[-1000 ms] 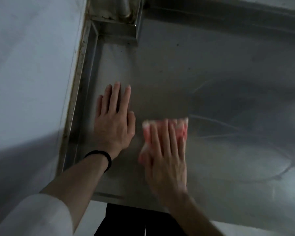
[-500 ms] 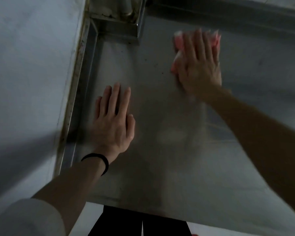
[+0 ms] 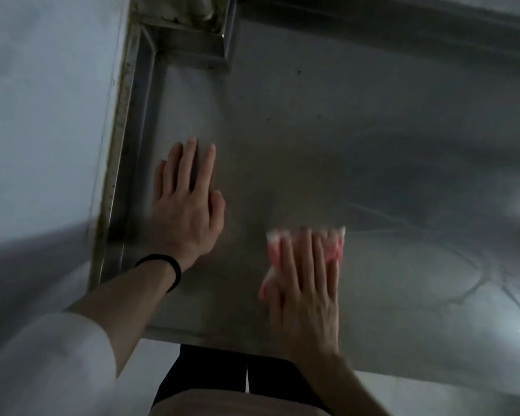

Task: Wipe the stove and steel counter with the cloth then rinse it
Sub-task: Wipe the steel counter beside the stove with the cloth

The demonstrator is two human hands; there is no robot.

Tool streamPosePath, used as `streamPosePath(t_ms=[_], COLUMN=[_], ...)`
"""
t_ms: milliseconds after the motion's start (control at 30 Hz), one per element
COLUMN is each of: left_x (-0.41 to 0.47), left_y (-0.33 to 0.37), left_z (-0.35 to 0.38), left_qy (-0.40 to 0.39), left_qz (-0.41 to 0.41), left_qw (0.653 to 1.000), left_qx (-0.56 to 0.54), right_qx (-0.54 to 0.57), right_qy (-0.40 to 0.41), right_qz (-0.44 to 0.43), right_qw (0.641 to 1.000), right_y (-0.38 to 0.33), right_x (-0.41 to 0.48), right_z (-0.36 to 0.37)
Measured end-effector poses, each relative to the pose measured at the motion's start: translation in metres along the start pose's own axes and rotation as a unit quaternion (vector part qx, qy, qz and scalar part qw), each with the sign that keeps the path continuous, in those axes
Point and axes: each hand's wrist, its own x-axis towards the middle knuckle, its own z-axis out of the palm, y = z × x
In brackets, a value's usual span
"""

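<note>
A pale wall (image 3: 42, 115) borders the steel surface (image 3: 312, 130) on the left. The left hand (image 3: 186, 211), a black band (image 3: 174, 268) at its wrist, lies flat with its fingers (image 3: 189, 166) straight and close together, holding nothing. Just beside it, apart, the right hand (image 3: 306, 298) presses the pink cloth (image 3: 274, 250) flat under straight fingers; the cloth's edge shows beyond the fingertips and by the thumb.

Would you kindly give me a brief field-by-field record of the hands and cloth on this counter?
surface: grey stainless steel counter, streaky at right
left hand: flat on counter, fingers straight, near its left rim
right hand: fingers straight, pressing pink fabric cloth onto counter
cloth state: blurred, mostly under the fingers
left wrist: thin black band
</note>
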Motion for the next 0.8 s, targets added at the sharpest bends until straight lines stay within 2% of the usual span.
streamPosePath(t_ms=[67, 167, 267, 400, 567, 700, 800], left_x=[0.000, 0.000, 0.001, 0.002, 0.000, 0.000, 0.000], left_y=[0.000, 0.001, 0.001, 0.003, 0.003, 0.003, 0.003], left_z=[0.000, 0.000, -0.001, -0.002, -0.001, -0.001, -0.001], left_qy=[-0.002, -0.002, -0.004, -0.004, 0.036, 0.026, 0.006], left_qz=[-0.001, 0.000, 0.003, -0.005, 0.007, 0.000, -0.007], left_qw=[1.000, 1.000, 1.000, 1.000, 0.999, 1.000, 1.000], left_qx=[-0.002, 0.000, 0.002, -0.001, -0.004, -0.004, 0.001], right_qx=[-0.006, -0.014, -0.033, -0.073, -0.064, -0.049, -0.062], right_qy=[-0.009, -0.037, -0.010, 0.053, 0.027, 0.038, 0.061], right_qz=[0.001, -0.028, -0.066, -0.066, -0.010, 0.016, -0.007], right_qw=[1.000, 0.999, 0.997, 0.994, 0.998, 0.998, 0.996], right_y=[-0.002, 0.011, 0.040, 0.081, 0.119, 0.115, 0.100], right_x=[-0.046, -0.031, 0.049, 0.187, 0.305, 0.305, 0.248], right_z=[0.005, 0.002, -0.013, -0.043, -0.070, -0.067, -0.058])
